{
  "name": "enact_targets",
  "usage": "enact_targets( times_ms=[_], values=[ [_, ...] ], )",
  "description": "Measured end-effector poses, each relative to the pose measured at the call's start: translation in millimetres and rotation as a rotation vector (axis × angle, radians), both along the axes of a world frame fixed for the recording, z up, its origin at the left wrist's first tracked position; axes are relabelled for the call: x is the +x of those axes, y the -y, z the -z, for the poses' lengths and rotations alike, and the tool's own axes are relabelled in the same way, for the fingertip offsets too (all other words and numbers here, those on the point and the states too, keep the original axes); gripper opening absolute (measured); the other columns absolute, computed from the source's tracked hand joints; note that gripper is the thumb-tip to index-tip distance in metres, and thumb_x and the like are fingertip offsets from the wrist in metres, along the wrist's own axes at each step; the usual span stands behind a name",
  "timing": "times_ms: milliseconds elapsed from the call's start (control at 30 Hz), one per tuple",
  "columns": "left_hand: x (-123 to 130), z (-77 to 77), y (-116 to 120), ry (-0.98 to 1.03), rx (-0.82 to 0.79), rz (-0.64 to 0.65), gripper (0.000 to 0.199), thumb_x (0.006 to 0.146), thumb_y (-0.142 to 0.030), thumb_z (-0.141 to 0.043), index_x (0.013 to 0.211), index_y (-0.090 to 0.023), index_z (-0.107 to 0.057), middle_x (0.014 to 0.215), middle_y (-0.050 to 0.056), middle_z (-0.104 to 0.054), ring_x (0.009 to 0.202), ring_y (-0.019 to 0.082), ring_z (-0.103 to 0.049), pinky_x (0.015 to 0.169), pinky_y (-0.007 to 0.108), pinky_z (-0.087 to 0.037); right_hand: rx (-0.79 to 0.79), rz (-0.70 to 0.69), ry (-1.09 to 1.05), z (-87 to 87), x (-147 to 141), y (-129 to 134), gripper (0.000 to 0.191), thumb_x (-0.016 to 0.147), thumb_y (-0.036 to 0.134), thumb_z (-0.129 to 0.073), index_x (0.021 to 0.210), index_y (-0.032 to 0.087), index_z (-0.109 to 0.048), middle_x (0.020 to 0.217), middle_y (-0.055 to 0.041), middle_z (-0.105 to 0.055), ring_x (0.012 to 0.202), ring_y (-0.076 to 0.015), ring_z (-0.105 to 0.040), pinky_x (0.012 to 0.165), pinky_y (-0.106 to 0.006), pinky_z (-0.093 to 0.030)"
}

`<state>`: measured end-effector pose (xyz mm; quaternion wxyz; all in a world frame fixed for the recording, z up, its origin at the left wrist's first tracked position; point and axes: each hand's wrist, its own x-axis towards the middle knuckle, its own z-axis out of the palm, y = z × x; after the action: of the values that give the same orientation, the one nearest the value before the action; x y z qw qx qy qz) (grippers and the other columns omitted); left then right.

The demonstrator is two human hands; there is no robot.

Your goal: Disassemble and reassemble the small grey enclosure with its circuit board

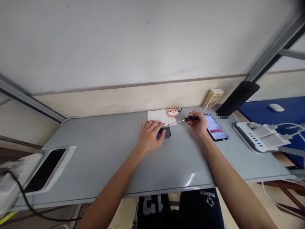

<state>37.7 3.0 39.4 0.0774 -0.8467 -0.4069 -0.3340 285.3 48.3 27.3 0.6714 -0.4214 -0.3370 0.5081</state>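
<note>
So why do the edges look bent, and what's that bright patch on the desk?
Head view: the wide lens bows the grey table edges and stretches both forearms; glare sits near the front edge. A patch beside the phone is pixelated. The left hand and right hand with its screwdriver look sharp.

Workshop bench point(100, 152) — screwdriver point(183, 120), charging hub point(257, 136)

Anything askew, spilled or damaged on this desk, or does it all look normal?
Nothing stands out. The left hand rests on a small dark device lying flat on the grey desk; the right hand holds a screwdriver. The white paper, the phone with its screen lit, and the carton look intact, with no spill visible.
</note>
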Motion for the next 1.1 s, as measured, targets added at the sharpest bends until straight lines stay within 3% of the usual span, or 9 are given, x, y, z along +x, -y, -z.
enact_targets(
  times_ms=[267,433,700,1100],
  values=[
    [-1.1,3.1,-2.5,-0.003,-0.024,0.041,0.024,0.095,-0.029,-0.062,0.117,-0.022,-0.068,0.11,0.008,-0.075,0.102,0.026,-0.067,0.099,0.047,-0.04,0.04,-0.113,-0.004,-1.9,-1.4,4.1,0.017,0.074,0.034,-0.057,0.065,0.021,-0.062,0.075,-0.0026,-0.052,0.062,-0.0132,-0.044,0.047,-0.026,-0.035],
    [3.9,1.8,-0.4,0.036,-0.015,0.025,0.021,0.096,-0.031,-0.064,0.114,-0.022,-0.069,0.109,0.006,-0.075,0.1,0.023,-0.068,0.1,0.045,-0.041,0.062,-0.084,-0.053,-3.7,-1.7,3.1,0.016,0.073,0.035,-0.058,0.065,0.021,-0.061,0.077,-0.0028,-0.054,0.063,-0.0134,-0.045,0.045,-0.025,-0.033],
    [6.4,4.5,-4.1,0.134,0.082,0.021,0.006,0.097,-0.025,-0.065,0.099,-0.024,-0.071,0.096,0.0,-0.077,0.091,0.017,-0.067,0.092,0.038,-0.043,0.063,-0.148,-0.114,-4.2,-5.7,5.5,0.017,0.075,0.034,-0.06,0.067,0.02,-0.062,0.076,-0.0017,-0.054,0.059,-0.0112,-0.046,0.045,-0.023,-0.036],
    [-3.3,2.8,-4.7,0.106,0.131,0.01,0.009,0.096,-0.028,-0.068,0.088,-0.023,-0.07,0.088,-0.001,-0.075,0.083,0.016,-0.065,0.091,0.037,-0.043,0.064,-0.189,-0.111,-8.1,-12.2,10.8,0.017,0.077,0.033,-0.06,0.068,0.018,-0.064,0.077,-0.0018,-0.052,0.06,-0.01,-0.046,0.045,-0.021,-0.036]
  ],
)
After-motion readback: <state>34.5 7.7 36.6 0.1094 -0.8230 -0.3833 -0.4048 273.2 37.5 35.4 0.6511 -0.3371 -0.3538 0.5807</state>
